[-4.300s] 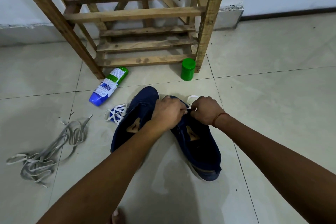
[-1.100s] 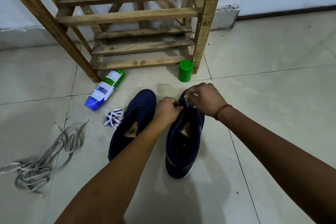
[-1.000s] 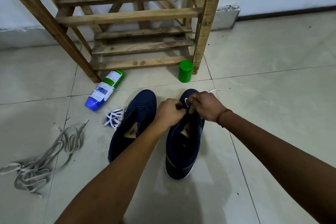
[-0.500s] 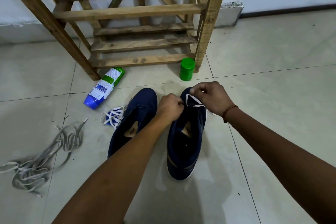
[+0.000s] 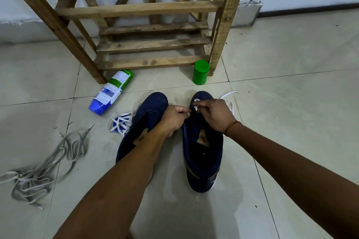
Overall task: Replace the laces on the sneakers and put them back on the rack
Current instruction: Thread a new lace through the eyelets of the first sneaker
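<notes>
Two navy sneakers stand side by side on the tiled floor, toes toward the wooden rack (image 5: 147, 8). The left sneaker (image 5: 141, 122) has no lace. Over the front of the right sneaker (image 5: 204, 153), my right hand (image 5: 215, 115) pinches a white lace (image 5: 196, 104). The lace's loose end (image 5: 230, 94) trails on the floor to the right of the toe. My left hand (image 5: 175, 117) is curled at the sneaker's left eyelet edge, fingertips meeting the lace. A second new white lace (image 5: 121, 124), still bundled, lies left of the left sneaker.
Old grey laces (image 5: 40, 169) sprawl on the floor at the far left. A blue and green bottle (image 5: 110, 91) lies on its side near the rack's left leg. A green jar (image 5: 201, 72) stands by the right leg. A white wall runs behind the rack.
The right sneaker has been turned from slanting to straight beside the left one. My right hand has drawn the lace up and back down at the front eyelets; a loose end now lies right of the toe.
</notes>
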